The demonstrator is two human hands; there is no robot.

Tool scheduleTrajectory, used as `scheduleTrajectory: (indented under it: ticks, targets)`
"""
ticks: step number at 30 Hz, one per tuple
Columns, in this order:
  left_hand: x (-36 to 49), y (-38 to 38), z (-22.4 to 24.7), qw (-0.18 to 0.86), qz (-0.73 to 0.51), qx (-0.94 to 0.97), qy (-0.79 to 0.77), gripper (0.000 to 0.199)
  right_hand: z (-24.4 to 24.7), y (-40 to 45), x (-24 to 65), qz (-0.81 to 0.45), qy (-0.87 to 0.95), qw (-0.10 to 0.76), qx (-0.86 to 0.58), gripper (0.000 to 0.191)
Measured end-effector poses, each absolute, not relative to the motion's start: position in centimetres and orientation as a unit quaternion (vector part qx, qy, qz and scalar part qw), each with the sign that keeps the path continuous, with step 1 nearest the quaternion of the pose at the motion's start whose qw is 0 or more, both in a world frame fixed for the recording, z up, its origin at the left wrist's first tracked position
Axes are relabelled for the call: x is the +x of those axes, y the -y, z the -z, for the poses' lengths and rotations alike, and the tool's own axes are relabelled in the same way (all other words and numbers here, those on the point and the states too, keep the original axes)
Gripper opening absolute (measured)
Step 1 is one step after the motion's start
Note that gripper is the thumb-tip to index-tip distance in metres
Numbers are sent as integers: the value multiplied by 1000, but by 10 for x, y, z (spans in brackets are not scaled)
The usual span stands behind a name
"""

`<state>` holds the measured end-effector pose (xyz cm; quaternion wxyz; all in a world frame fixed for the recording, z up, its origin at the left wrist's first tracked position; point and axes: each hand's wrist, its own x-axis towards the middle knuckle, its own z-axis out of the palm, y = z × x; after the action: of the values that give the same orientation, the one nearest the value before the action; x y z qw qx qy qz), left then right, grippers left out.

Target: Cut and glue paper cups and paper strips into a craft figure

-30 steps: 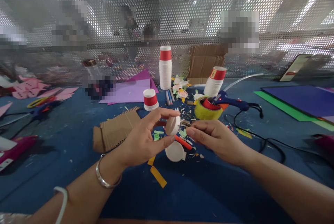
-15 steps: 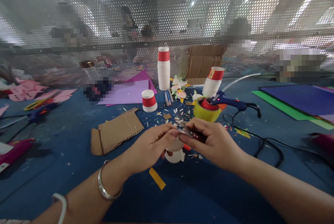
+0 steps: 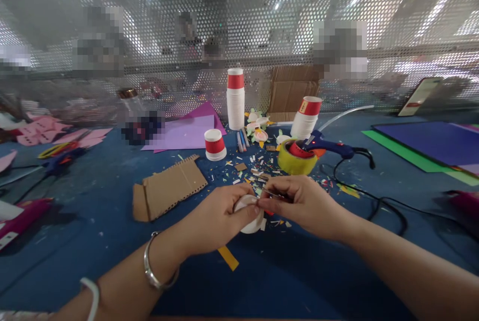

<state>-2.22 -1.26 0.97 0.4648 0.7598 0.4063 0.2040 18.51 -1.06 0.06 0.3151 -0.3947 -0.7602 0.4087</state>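
Note:
My left hand (image 3: 226, 218) is closed on a small round white paper piece (image 3: 245, 202), thumb on top and fingers beneath. Just right of it, my right hand (image 3: 301, 203) is closed on a pair of scissors (image 3: 276, 194), whose handles are mostly hidden in the palm. The fingertips of my right hand meet the edge of the paper piece. Directly below lies another white round piece (image 3: 251, 227), partly covered by my left hand. A yellow-orange paper strip (image 3: 228, 258) lies on the table near my left wrist.
Paper scraps litter the blue table (image 3: 284, 281). Ahead stand a paper cup (image 3: 214, 145), a tall cup stack (image 3: 235, 104) and a leaning stack (image 3: 305, 119). A blue glue gun (image 3: 329, 145) rests on a yellow tape roll (image 3: 295, 161), its cable running right. Cardboard (image 3: 174, 186) lies left.
The white paper piece has turned its flat face toward me between my hands. My right hand has shifted slightly, and the scissor blades are less visible.

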Motion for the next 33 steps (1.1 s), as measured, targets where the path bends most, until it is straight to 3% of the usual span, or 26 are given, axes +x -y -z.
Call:
scheduleTrajectory:
  ticks: [7, 14, 18, 23, 26, 33]
  targets:
    - [-26, 10, -14, 571, -175, 705, -383, 32, -3, 10, 186, -520, 712, 320, -347, 39]
    - [-28, 11, -22, 628, -201, 691, -295, 30, -6, 10, 189, -614, 682, 293, -268, 38]
    - [-25, 10, -19, 609, -249, 688, -306, 29, -9, 10, 188, -558, 706, 326, -289, 42]
    - [-20, 6, -12, 587, -360, 626, -365, 27, -8, 10, 189, -392, 750, 387, -365, 47]
    - [-22, 3, -10, 560, -389, 624, -381, 22, -6, 13, 189, -323, 778, 368, -395, 40]
    - [-25, 3, -6, 524, -386, 679, -338, 14, -4, 18, 186, -293, 799, 333, -405, 37]
